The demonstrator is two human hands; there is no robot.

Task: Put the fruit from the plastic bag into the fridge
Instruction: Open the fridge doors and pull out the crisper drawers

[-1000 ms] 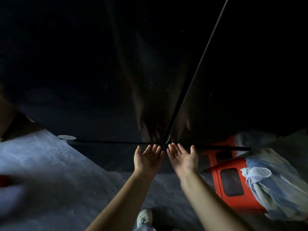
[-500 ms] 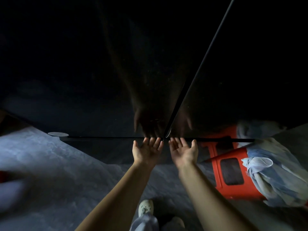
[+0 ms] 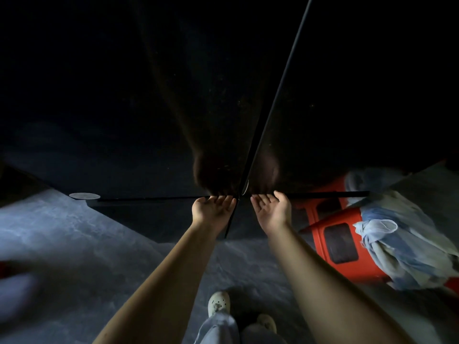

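A tall black fridge [image 3: 124, 108] with glossy double doors fills the upper view; both doors are closed, with a thin seam running between them. My left hand [image 3: 211, 209] and my right hand [image 3: 272, 209] are palm-up with the fingertips hooked under the lower edges of the two upper doors, either side of the seam. Neither hand holds any object. A pale blue-white plastic bag [image 3: 397, 247] lies on a red stool [image 3: 340, 244] at the right. No fruit is visible; the bag's contents are hidden.
The floor [image 3: 74, 244] is grey, mottled stone. My feet in white shoes [image 3: 218, 302] stand just below the fridge. A small round pale disc [image 3: 84, 196] sits at the fridge's lower left corner. A blurred red and white shape is at the far left edge.
My hands have spread slightly apart along the door edges and the fingers have tucked under them. The view has shifted a little closer to the fridge.
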